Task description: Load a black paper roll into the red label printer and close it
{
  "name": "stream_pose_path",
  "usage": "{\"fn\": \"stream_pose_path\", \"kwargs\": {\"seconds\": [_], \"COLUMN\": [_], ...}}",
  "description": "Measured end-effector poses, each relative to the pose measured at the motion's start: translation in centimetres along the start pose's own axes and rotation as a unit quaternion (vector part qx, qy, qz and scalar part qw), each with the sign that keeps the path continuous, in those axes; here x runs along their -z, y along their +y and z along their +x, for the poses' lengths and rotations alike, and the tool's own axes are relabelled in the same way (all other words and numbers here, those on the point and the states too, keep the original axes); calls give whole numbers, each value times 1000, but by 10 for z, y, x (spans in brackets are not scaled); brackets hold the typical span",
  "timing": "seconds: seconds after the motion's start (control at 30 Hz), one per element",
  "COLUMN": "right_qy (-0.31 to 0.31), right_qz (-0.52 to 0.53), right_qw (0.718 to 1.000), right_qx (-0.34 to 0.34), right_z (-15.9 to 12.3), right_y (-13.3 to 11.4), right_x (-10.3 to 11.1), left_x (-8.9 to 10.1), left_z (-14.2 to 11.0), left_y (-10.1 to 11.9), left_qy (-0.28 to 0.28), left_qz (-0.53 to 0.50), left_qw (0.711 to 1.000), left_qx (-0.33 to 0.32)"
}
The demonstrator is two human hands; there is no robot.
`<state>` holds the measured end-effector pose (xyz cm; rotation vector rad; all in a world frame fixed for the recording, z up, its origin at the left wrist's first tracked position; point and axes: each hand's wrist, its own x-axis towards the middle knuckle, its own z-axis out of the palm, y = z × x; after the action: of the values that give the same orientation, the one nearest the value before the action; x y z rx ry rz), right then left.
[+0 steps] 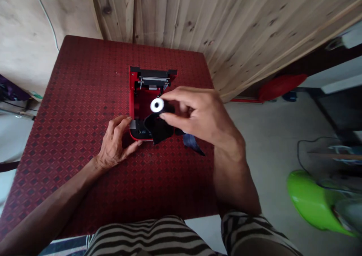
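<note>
A red and black printer (132, 108) sits on the red patterned table with its lid raised, showing a roller and metal parts inside. My left hand (115, 141) grips its near left corner, fingers along the side and thumb at the front edge. Over the open printer, my right hand (198, 108) pinches a roll of black ribbon (169, 108) between thumb and fingers. The roll's white end with a dark hole faces left. A loose black strip (161, 131) hangs from it across the printer's front. Below the right hand, a dark bluish flap (194, 142) pokes out.
The table (85, 82) has a patterned red cover and stands against a wooden plank wall (175, 18). On the floor to the right are a bright green plastic object (308, 199) and a dark cable (299, 146). A red rounded object (279, 86) lies farther back.
</note>
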<state>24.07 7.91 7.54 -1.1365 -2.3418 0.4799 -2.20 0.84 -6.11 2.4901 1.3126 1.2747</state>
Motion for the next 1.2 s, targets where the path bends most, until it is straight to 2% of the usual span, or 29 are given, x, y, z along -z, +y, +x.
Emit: {"fn": "stream_pose_path", "kwargs": {"seconds": [0.07, 0.13, 0.27, 0.37, 0.53, 0.6, 0.73, 0.8, 0.87, 0.97, 1.1, 1.2], "right_qy": [48, 90, 98, 96, 105, 97, 135, 98, 27, -40, -57, -57], "right_qz": [70, 124, 196, 210, 222, 215, 210, 218, 231, 231, 200, 215], "right_qw": [996, 985, 962, 955, 950, 949, 941, 946, 953, 961, 972, 966], "right_qx": [-36, -75, -163, -187, -193, -210, -229, -218, -194, -148, -112, -135], "right_z": [-12, -22, -33, -39, -41, -44, -69, -89, -107, -116, -104, -97], "right_y": [28, 67, 136, 155, 152, 151, 149, 144, 136, 124, 115, 113], "right_x": [8, 3, -29, -53, -66, -65, -53, -43, -35, -31, -41, -47], "left_x": [-1, -1, -2, -1, 1, 1, 1, 1, 1, 2, 2, 2], "left_z": [0, 0, 0, 1, 4, 5, 6, 6, 6, 6, 5, 5], "left_y": [-1, -2, -3, -3, -2, -1, 0, 0, -1, -2, -2, -2], "left_qy": [3, 5, 8, 8, 8, 11, 11, 12, 11, 9, 9, 9], "left_qz": [5, 6, 6, 7, 6, 6, 5, 3, 1, -9, -7, 2], "left_qw": [1000, 1000, 1000, 1000, 1000, 1000, 1000, 1000, 1000, 1000, 1000, 1000], "left_qx": [-3, -1, 1, 0, 4, 0, -4, -4, -1, 8, 10, -1]}}
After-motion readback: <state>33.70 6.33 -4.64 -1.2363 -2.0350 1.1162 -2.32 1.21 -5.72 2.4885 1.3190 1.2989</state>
